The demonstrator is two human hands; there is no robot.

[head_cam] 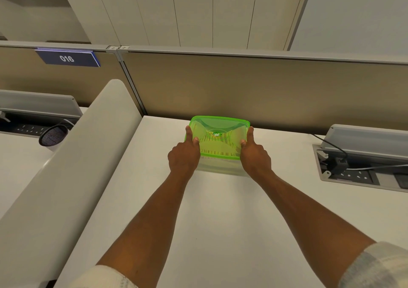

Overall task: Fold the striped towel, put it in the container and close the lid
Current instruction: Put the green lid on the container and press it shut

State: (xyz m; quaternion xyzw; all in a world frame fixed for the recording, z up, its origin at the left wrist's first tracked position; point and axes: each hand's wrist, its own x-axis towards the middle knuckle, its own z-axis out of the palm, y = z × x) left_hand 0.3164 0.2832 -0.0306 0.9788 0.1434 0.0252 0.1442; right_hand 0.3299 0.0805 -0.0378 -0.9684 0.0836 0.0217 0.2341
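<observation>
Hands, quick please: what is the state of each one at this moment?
Left hand: closed on the left edge of the green lid, thumb on top.
Right hand: closed on the lid's right edge, thumb on top.

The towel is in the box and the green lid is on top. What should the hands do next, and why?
Probably press the thumbs down along the green lid's edges. The left hand and right hand grip the box's sides, and the striped towel shows through, but I cannot tell whether the lid has snapped shut.
</observation>
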